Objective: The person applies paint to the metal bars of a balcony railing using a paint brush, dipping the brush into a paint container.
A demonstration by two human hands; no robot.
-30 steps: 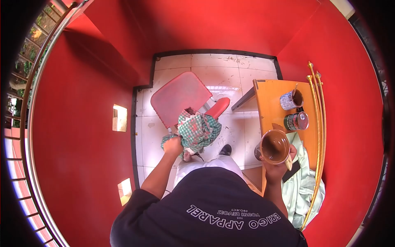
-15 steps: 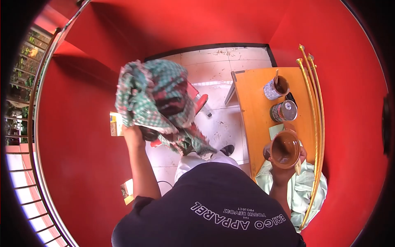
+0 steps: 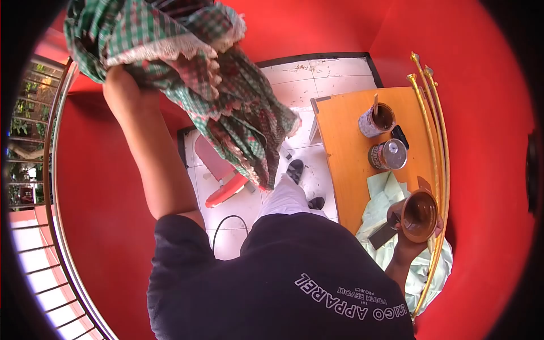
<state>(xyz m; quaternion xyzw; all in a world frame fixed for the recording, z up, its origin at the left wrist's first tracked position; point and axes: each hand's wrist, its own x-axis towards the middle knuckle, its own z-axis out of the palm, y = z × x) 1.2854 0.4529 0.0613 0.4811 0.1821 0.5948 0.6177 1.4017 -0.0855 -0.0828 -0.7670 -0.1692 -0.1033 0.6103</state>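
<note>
High at the upper left, my left hand [image 3: 122, 85] grips a green and red checked cloth [image 3: 187, 73] with a pale frilled edge; its folds hide my fingers and hang down toward the middle. At the right, my right hand [image 3: 411, 245] is wrapped around a brown cup [image 3: 419, 216] with brown paint coating its inside. The cup is tilted, its mouth facing up toward me. A dark flat block-like piece [image 3: 382, 237] shows just left of that hand, over a pale green cloth [image 3: 381, 198].
On the orange table [image 3: 345, 141] stand an open paint can [image 3: 371, 123] with a stick in it and a lidded can [image 3: 388, 154]. A black object [image 3: 400, 136] lies beside them. Gold poles [image 3: 429, 124] lean along the right. A red chair [image 3: 226, 190] stands on the tiled floor.
My left hand has raised the checked cloth up and to the left, uncovering the chair. My right hand has moved right and slightly down with the cup, which is now tilted differently.
</note>
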